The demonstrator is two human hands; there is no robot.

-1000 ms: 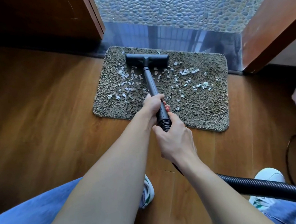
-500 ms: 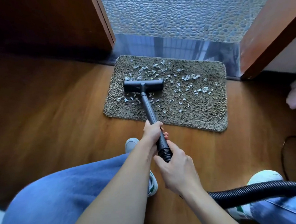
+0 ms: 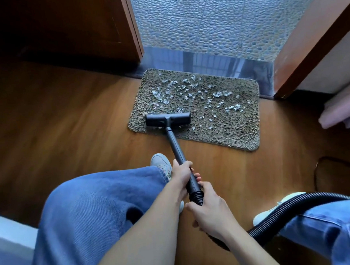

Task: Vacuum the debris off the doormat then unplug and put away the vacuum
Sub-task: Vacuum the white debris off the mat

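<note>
Left hand [image 3: 181,172] is wrapped round the black wand [image 3: 175,143] of the vacuum, fingers curled over the top of it; right hand [image 3: 209,212] grips just behind, at the ribbed cuff where the hose [image 3: 300,201] joins, so the two hands sit nearly touching on the one tube. From the cuff the hose drops under the right wrist, then arches away to the right over the knee of the jeans [image 3: 96,208].

The wand slopes forward and down to the nozzle [image 3: 168,119]; the nozzle lies flat on the near left corner of the doormat [image 3: 233,131], its bar running along the mat's near edge. Pale scraps of debris [image 3: 187,90] are strewn over the far and middle parts of the mat, beyond the nozzle and off to its right; a few lie close to the bar.

The doormat rests on the wooden floor [image 3: 72,120], its far edge against a shiny threshold strip [image 3: 206,63]; past that are pebble-patterned tiles [image 3: 212,15]. One pale shoe [image 3: 159,160] shows beside the left hand, another [image 3: 263,216] by the hose; a dark cord [image 3: 316,168] loops on the floor at the right.
</note>
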